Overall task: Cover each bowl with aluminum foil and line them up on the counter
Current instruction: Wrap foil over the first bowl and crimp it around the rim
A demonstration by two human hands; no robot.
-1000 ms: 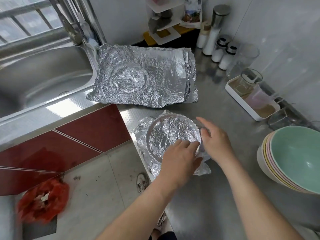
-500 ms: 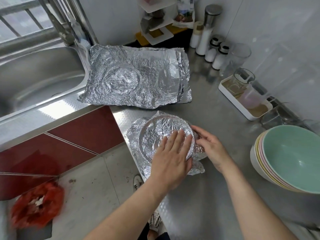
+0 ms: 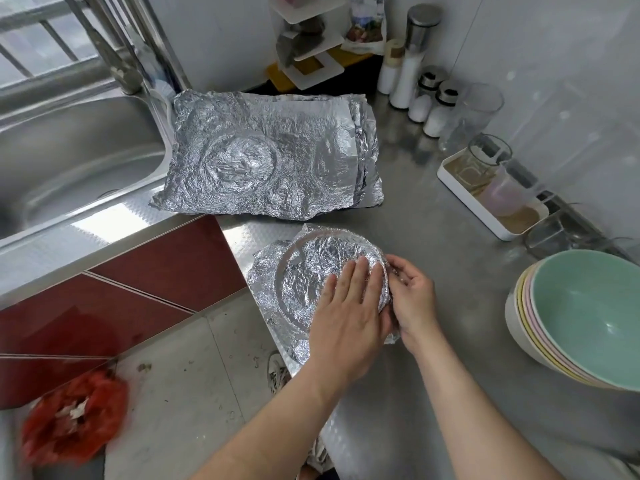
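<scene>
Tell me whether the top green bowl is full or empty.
Empty: the pale green bowl atop the nested stack shows only its bare inside.

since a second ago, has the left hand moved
Yes: the left hand slid farther onto the foil-covered bowl, toward the foil sheets.

Crinkled shiny foil (image 3: 311, 271) wraps a bowl on the brushed, dull-gleaming steel counter (image 3: 450, 271).

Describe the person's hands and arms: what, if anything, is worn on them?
Both are bare. The left hand and right hand wear no gloves, and no rings show. The left forearm and right forearm show no sleeve, watch or bracelet up to the picture's edge.
</scene>
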